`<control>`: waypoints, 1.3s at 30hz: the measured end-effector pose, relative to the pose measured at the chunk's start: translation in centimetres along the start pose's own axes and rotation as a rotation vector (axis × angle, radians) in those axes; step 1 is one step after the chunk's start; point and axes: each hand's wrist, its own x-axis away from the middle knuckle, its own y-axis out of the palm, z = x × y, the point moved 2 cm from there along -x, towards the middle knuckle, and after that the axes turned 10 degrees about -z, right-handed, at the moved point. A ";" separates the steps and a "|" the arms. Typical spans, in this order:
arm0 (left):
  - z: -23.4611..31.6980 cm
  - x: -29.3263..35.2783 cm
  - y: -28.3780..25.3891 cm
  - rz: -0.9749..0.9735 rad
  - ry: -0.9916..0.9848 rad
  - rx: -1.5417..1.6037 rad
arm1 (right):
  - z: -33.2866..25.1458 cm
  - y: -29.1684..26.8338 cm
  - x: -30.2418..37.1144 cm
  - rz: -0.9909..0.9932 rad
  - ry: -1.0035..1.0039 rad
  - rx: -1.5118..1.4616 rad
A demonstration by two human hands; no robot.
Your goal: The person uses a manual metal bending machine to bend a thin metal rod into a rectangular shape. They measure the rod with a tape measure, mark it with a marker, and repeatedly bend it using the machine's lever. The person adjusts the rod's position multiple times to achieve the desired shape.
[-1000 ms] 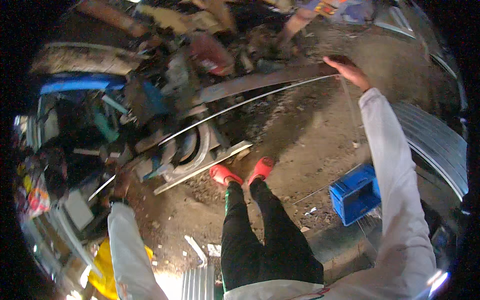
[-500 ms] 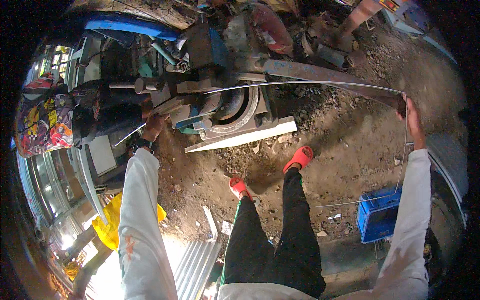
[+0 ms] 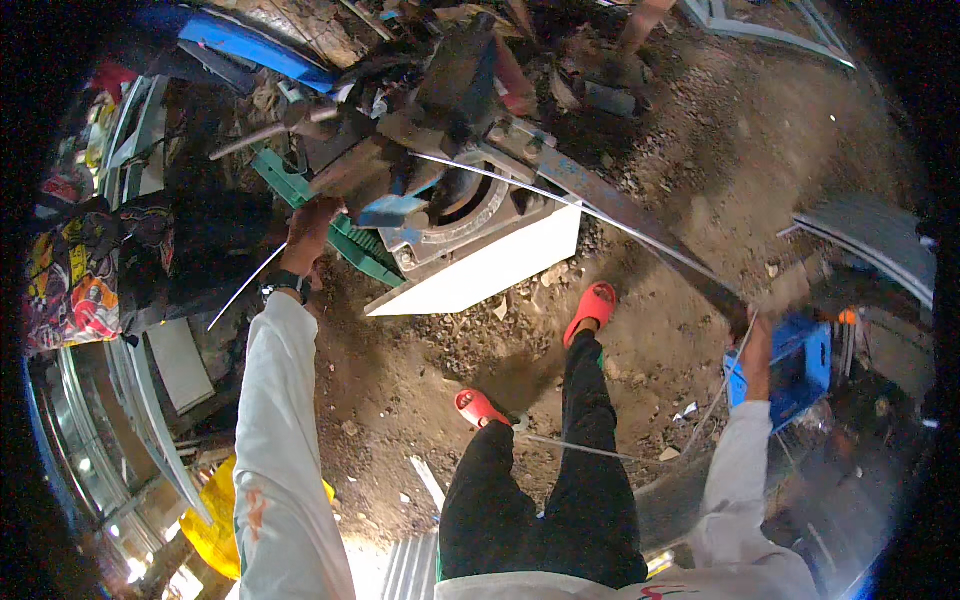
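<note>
A bench-mounted metal bending tool (image 3: 470, 215) with a round curved face stands ahead of me. From it a long flat steel lever (image 3: 650, 230) slants toward the near right. My right hand (image 3: 757, 360) is closed around the lever's far end. A thin metal rod (image 3: 570, 199) runs along the lever, turns near that hand, then angles back across my legs. At the tool's left side my left hand (image 3: 312, 235) is closed on the rod, whose short end sticks out to the lower left. Its fingers are partly hidden in shadow.
A white board (image 3: 490, 275) lies below the tool, beside a green toothed plastic piece (image 3: 365, 255). A blue crate (image 3: 805, 365) sits behind my right hand. Left are a patterned bag (image 3: 75, 280), metal frames and a yellow container (image 3: 215, 515). Corrugated sheet (image 3: 870, 230) lies right.
My right hand has swung the lever nearer and to the left, and the bent rod has turned with it. My left hand stays beside the tool. The view has shifted slightly.
</note>
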 end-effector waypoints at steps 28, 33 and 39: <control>-1.3 -0.6 -1.4 -0.103 -0.103 0.614 | 14.6 22.0 27.8 -0.360 0.303 -0.208; -5.2 0.7 -1.1 -0.167 -0.231 0.653 | 8.1 21.6 26.5 -0.622 0.363 -0.110; -2.8 -0.7 -0.5 -0.054 -0.095 0.624 | 9.3 19.8 26.7 -0.579 0.323 0.073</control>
